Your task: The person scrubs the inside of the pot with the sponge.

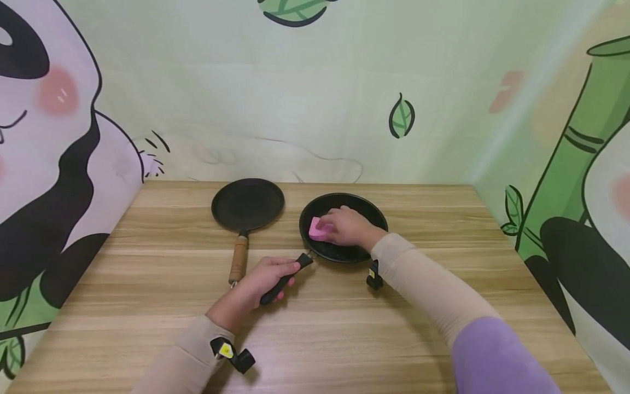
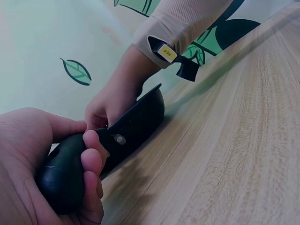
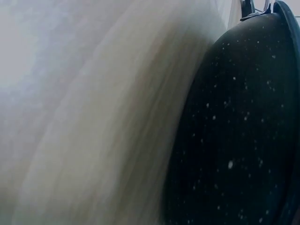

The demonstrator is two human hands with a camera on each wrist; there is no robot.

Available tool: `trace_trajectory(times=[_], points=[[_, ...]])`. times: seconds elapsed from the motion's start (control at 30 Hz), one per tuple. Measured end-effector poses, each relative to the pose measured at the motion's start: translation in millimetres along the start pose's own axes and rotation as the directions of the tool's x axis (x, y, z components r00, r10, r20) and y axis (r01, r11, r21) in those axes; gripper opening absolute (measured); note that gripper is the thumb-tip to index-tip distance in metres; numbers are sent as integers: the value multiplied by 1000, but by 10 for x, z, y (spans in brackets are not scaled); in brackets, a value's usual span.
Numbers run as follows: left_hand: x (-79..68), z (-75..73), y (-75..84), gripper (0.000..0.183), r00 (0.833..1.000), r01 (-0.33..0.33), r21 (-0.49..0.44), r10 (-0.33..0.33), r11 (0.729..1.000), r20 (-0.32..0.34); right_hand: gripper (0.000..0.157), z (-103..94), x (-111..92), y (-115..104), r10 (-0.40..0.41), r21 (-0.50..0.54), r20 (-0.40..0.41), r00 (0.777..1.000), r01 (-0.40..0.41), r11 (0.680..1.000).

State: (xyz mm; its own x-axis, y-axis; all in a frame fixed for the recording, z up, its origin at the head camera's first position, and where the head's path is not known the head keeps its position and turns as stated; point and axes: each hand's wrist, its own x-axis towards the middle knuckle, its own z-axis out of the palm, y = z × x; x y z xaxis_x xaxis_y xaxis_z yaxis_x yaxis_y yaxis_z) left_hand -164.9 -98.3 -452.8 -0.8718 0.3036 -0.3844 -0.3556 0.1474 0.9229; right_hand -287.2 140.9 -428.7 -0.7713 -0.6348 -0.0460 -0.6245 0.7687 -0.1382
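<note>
My left hand grips the black handle of a dark frying pan, thumb along its top. In the left wrist view the fingers curl round that handle, and the pan is seen side-on. My right hand reaches inside the pan and holds a pink sponge against its left inner side. The right wrist view shows only the pan's speckled outer wall and the blurred table; the hand and the sponge are out of sight there.
A flat black griddle pan with a wooden handle lies to the left of the frying pan. Both are on a wood-grain table. Behind the table hangs a green backdrop printed with pandas and leaves.
</note>
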Motion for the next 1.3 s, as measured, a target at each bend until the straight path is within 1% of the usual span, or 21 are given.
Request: trace_trajectory(times=[0.17, 0.3, 0.43, 0.6, 0.73, 0.83, 0.93, 1.13, 1.3], points=[[2, 28, -2, 38, 999, -22, 32, 23, 999, -31, 29, -24, -76, 9, -71, 1, 39, 997, 71, 997], [-13, 59, 4, 35, 998, -34, 66, 37, 997, -55, 28, -43, -151, 3, -145, 8, 52, 988, 145, 989], [-39, 69, 17, 31, 997, -26, 76, 31, 997, -73, 27, -36, -228, 10, -195, 11, 39, 980, 195, 981], [-64, 71, 33, 31, 997, -24, 94, 31, 995, -67, 25, -11, -268, -9, -212, -27, 10, 977, 213, 977], [-54, 87, 30, 34, 998, -35, 110, 40, 993, -51, 24, 18, -235, -47, -175, -63, -16, 984, 174, 983], [-35, 101, 12, 34, 997, -61, 118, 66, 991, -37, 24, 49, -169, -62, -122, -86, -51, 991, 118, 989], [-32, 101, -13, 32, 997, -71, 116, 75, 991, -23, 22, 77, -81, -59, -76, -112, -74, 994, 68, 991], [-55, 91, -2, 34, 997, -66, 113, 70, 991, -38, 20, 46, 51, 7, -2, -112, -79, 997, -7, 994], [-60, 87, 11, 32, 997, -62, 113, 68, 992, -44, 23, -1, 56, 132, 84, -132, -65, 994, -92, 987]])
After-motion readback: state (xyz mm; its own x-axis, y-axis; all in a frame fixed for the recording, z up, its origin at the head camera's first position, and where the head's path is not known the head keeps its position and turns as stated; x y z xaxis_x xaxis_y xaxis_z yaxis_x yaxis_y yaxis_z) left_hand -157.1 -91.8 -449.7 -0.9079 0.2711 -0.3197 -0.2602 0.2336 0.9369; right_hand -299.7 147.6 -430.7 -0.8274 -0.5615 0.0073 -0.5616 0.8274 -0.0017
